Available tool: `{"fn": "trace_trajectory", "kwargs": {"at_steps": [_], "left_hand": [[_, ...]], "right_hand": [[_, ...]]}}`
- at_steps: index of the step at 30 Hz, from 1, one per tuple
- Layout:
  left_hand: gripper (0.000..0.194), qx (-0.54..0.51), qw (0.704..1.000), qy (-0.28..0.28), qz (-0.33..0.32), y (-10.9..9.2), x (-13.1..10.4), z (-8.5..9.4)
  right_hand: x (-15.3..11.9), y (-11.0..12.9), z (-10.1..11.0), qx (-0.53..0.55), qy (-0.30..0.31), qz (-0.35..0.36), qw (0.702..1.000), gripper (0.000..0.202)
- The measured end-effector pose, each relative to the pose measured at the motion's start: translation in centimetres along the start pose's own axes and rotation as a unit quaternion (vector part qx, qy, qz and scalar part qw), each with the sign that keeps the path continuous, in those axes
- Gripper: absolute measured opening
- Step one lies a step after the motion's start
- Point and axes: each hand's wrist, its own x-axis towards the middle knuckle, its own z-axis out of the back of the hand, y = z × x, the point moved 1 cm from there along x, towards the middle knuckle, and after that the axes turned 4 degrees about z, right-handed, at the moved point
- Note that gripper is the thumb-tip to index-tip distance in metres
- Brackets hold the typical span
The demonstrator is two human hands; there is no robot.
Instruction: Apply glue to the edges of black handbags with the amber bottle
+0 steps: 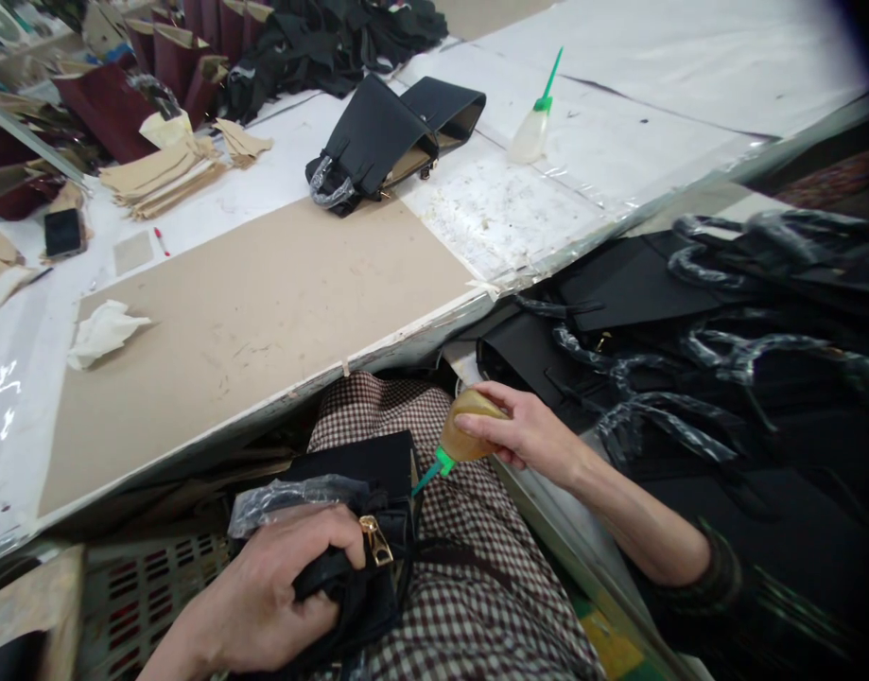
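A black handbag [356, 463] lies across the checked apron on my lap, a gold zipper pull [375, 541] showing near its edge. My left hand [285, 577] is closed around the bag's dark material, beside a handle wrapped in clear plastic [292, 501]. In my right hand [509, 426] is a squeeze bottle [469, 426] of amber liquid, tilted nozzle-down. Its green nozzle tip meets or nearly meets the bag's open edge; exact contact is hard to tell.
On the table stand two black bag bodies [384, 132] and a second glue bottle [537, 128]. Crumpled tissue [108, 333] lies on the tan board [278, 303]. Black bags with wrapped handles [689, 378] are piled at right. A plastic crate [150, 596] sits lower left.
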Motion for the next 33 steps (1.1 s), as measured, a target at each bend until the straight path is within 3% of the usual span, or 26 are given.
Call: {"fn": "trace_trajectory", "kwargs": {"at_steps": [12, 25, 33], "left_hand": [[0.042, 0.021, 1.000, -0.002, 0.010, 0.3, 0.1, 0.1], [0.041, 0.042, 0.999, -0.019, 0.009, -0.1, 0.3, -0.1], [0.040, 0.021, 1.000, -0.022, 0.005, 0.1, 0.0, 0.0]], "right_hand": [[-1.0, -0.1, -0.1, 0.067, 0.051, -0.001, 0.996, 0.042], [-5.0, 1.0, -1.2, 0.176, 0.063, -0.013, 0.982, 0.048], [-3.9, -0.5, -0.6, 0.091, 0.032, -0.014, 0.995, 0.054]]}}
